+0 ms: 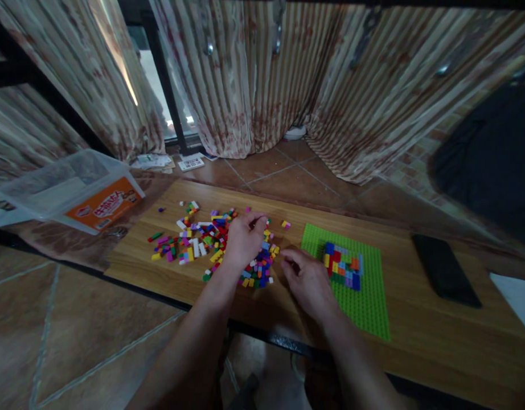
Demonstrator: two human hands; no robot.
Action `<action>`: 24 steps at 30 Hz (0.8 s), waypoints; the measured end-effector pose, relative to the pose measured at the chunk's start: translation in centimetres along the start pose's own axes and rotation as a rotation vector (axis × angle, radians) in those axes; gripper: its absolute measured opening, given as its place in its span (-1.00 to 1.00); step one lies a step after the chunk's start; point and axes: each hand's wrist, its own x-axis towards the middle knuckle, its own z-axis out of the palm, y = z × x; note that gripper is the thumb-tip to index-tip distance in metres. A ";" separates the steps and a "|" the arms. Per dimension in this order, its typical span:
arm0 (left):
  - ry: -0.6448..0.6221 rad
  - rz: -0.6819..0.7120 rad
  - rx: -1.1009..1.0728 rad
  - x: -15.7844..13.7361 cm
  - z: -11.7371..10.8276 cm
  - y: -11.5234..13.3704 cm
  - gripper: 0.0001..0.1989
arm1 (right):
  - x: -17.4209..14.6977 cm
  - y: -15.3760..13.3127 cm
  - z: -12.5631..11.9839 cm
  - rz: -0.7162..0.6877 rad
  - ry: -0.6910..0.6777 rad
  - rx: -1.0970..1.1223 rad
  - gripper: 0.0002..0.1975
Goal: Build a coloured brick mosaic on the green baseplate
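Observation:
A loose heap of small coloured toy building bricks [206, 228] is spread over the wooden table. My left hand [244, 238] is over the right part of the heap, thumb and fingers bent together; whatever is between the tips is too small to make out. Just right of the heap, my right hand [307, 279] is low over the table with curled fingers, and I cannot make out what they hold. Beside it lies a green studded baseplate [371, 307], carrying a flat patchwork of joined bricks [343, 266] in red, blue, yellow, orange and other colours.
A clear plastic box [70, 188] with an orange label stands left of the table [134, 250]. A black phone-like slab [446, 270] and a white sheet [516, 299] lie at the right. Striped curtains [254, 85] hang behind; papers [154, 162] rest on the floor.

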 end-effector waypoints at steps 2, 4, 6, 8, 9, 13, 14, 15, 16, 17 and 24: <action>0.000 0.005 0.003 -0.1 -0.2 -0.1 -0.78 | 0.4 -0.2 0.3 0.047 -0.008 -0.077 -0.68; -0.015 0.014 0.009 -0.1 -0.2 -0.3 -0.79 | 0.9 -0.5 0.5 0.086 -0.035 -0.165 -0.63; -0.031 0.028 0.016 -0.1 -0.3 -0.4 -0.80 | 1.4 -0.8 0.7 0.101 -0.070 -0.235 -0.63; -0.046 0.046 0.034 -0.2 -0.3 -0.6 -0.81 | 1.9 -1.1 0.8 0.101 -0.096 -0.275 -0.66; -0.049 0.055 0.051 -0.2 -0.4 -0.6 -0.81 | 2.0 -1.2 0.9 0.099 -0.102 -0.284 -0.68; -0.088 0.082 0.106 -0.4 -0.6 -0.4 -0.80 | 2.2 -1.1 1.2 0.090 -0.063 -0.252 -0.74; -0.105 0.080 0.107 -0.5 -0.6 -0.3 -0.80 | 2.2 -0.9 1.2 0.082 -0.041 -0.226 -0.75; -0.126 0.073 0.105 -0.7 -0.5 -0.1 -0.79 | 2.1 -0.7 1.2 0.072 -0.016 -0.194 -0.75; -0.152 0.065 0.104 -0.8 -0.4 0.0 -0.78 | 2.0 -0.5 1.2 0.061 0.013 -0.155 -0.75; -0.178 0.059 0.106 -1.0 -0.3 0.1 -0.78 | 1.9 -0.3 1.1 0.051 0.044 -0.114 -0.75; -0.360 0.064 0.117 -2.3 1.5 1.0 -0.78 | 0.8 0.2 -0.1 0.058 0.165 0.190 -0.74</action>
